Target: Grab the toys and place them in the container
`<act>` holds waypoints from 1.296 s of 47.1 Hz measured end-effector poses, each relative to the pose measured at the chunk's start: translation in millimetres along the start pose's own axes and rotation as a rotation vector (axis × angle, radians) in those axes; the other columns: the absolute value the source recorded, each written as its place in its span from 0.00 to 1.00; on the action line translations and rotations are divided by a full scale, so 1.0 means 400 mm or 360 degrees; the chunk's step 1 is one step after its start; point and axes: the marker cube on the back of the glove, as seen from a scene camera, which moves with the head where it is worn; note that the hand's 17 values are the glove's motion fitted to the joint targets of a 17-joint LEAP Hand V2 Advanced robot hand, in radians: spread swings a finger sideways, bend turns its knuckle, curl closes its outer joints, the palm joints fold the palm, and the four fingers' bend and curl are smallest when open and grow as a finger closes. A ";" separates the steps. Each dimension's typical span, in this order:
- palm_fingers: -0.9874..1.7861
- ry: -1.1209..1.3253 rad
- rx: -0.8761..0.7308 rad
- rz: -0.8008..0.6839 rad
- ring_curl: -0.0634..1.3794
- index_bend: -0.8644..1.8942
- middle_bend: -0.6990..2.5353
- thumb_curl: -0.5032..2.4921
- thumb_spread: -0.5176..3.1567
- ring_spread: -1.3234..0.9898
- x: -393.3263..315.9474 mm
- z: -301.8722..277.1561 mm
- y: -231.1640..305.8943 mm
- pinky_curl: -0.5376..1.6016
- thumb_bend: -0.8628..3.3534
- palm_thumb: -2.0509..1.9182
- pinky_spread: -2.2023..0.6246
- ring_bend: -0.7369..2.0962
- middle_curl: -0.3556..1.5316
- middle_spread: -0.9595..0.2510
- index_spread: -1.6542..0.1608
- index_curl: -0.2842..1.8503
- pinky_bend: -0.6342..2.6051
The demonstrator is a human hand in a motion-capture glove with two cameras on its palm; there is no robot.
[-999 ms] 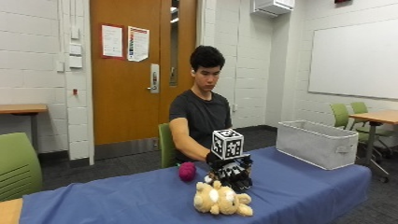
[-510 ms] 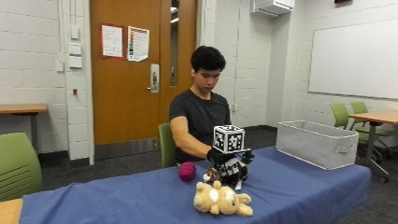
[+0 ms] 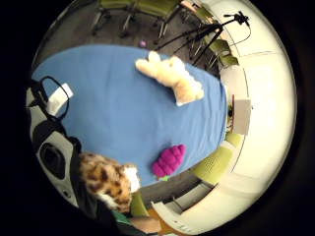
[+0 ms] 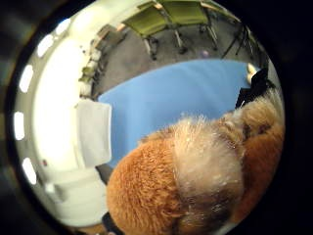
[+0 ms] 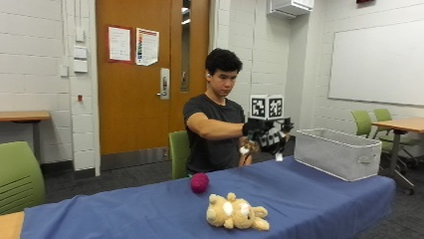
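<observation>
In the outside view my gloved right hand (image 5: 268, 136) is raised above the blue table (image 5: 318, 199) and grips a small orange-brown spotted plush toy (image 5: 248, 146). That toy fills the thumb side palm view (image 4: 195, 181) and shows beside the palm in the little finger side view (image 3: 110, 179). The grey fabric container (image 5: 338, 152) stands at the table's right end, a short way right of the hand and lower (image 4: 93, 132). A tan plush bear (image 5: 235, 213) lies near the front edge (image 3: 170, 78). A magenta plush (image 5: 199, 182) sits behind it (image 3: 169, 160).
A green chair (image 5: 177, 152) stands behind the table by the person. More green chairs (image 5: 368, 122) and a wooden table (image 5: 397, 124) are at the right. Bare blue cloth lies between the toys and the container.
The hand has lifted from just above the tan bear, carrying the spotted plush up and toward the container. The tan bear and magenta plush stay on the table.
</observation>
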 end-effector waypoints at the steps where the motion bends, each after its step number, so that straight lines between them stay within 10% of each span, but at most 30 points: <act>1: 0.82 0.0002 0.0025 -0.0021 0.44 0.44 0.51 0.38 0.36 0.40 -0.026 -0.033 -0.004 0.45 0.26 0.67 0.61 0.68 0.51 0.53 0.73 0.41 0.44; 14: 0.80 0.0010 0.0336 -0.0412 0.44 0.46 0.52 0.42 0.33 0.40 -0.489 -0.380 -0.006 0.46 0.26 0.66 0.61 0.70 0.52 0.54 0.73 0.45 0.45; 29: 0.78 -0.0170 0.0362 -0.0932 0.43 0.45 0.54 0.47 0.31 0.40 -1.053 -0.459 0.075 0.47 0.27 0.65 0.61 0.69 0.53 0.55 0.73 0.50 0.46; 45: 0.78 -0.0413 0.0213 -0.1147 0.43 0.43 0.54 0.51 0.30 0.40 -1.080 -0.369 0.025 0.47 0.27 0.64 0.61 0.69 0.53 0.55 0.72 0.54 0.47; 51: 0.43 -0.0122 0.0185 -0.1032 0.44 0.31 0.42 0.44 0.38 0.43 -1.033 -0.323 -0.007 0.51 0.20 0.54 0.64 0.68 0.48 0.63 0.75 0.50 0.56; 61: 0.39 -0.0139 0.0252 -0.1057 0.34 0.35 0.39 0.38 0.41 0.45 -0.921 -0.356 0.008 0.47 0.19 0.50 0.68 0.63 0.45 0.73 0.77 0.41 0.56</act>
